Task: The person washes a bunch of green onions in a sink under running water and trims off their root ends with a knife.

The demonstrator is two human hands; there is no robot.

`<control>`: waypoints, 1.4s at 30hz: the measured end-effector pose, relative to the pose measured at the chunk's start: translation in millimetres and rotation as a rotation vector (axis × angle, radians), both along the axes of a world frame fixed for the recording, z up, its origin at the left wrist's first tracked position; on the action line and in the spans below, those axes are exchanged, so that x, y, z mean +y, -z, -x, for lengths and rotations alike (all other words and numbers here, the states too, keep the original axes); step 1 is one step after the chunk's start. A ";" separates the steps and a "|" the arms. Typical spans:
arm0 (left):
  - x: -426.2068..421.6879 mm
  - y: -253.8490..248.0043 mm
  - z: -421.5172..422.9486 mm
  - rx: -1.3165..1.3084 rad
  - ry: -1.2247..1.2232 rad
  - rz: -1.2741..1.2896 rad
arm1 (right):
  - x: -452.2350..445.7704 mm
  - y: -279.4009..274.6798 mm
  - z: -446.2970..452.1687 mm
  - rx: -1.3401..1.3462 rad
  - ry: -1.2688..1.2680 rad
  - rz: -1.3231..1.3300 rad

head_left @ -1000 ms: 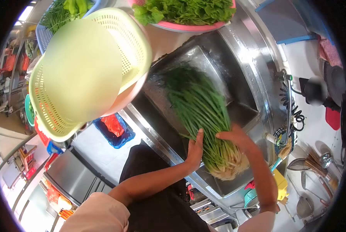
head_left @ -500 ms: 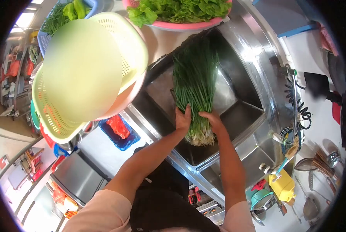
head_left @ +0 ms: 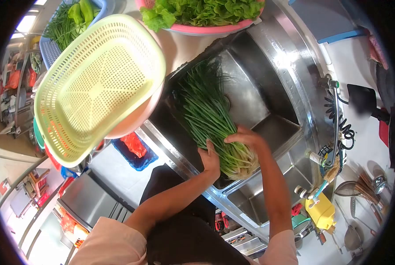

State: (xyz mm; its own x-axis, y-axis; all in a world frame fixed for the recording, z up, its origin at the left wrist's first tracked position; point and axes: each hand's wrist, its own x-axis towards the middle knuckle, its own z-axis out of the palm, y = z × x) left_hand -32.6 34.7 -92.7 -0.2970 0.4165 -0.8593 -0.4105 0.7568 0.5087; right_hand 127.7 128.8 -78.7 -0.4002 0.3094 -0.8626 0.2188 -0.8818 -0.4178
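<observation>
A large bunch of green onions [head_left: 208, 106] lies slantwise in the steel sink [head_left: 250, 84], its dark leaves toward the upper left and its pale roots toward the lower right. My left hand [head_left: 209, 158] is wrapped round the left side of the stalks just above the roots. On the right side, my right hand [head_left: 247, 138] grips the same bunch, with its thumb across the stalks. The undersides of both hands are hidden by the bunch and the palms.
An empty yellow-green perforated basket [head_left: 98, 88] rests on a pinkish bowl [head_left: 133, 119] left of the sink. Behind stand a pink basin of lettuce [head_left: 206, 12] and a blue basket with peppers [head_left: 51, 51]. A faucet [head_left: 334, 119] and yellow jug [head_left: 322, 212] are at the right.
Both hands have kept hold of the bunch. It went from slanted to nearly upright in view, and is now slanted again, with its leaf tips swung left and its roots right.
</observation>
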 end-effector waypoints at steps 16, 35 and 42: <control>11.1 -28.8 -97.2 -0.454 -0.275 0.221 | 108.2 -23.3 -8.7 -0.394 -1.070 -0.526; 49.1 79.4 -7.7 -0.087 0.846 -0.216 | -114.1 -145.0 -80.2 -1.443 0.886 -1.140; 38.5 40.9 -11.5 0.002 0.993 -0.179 | -107.5 -182.2 -127.7 -1.778 0.346 -0.998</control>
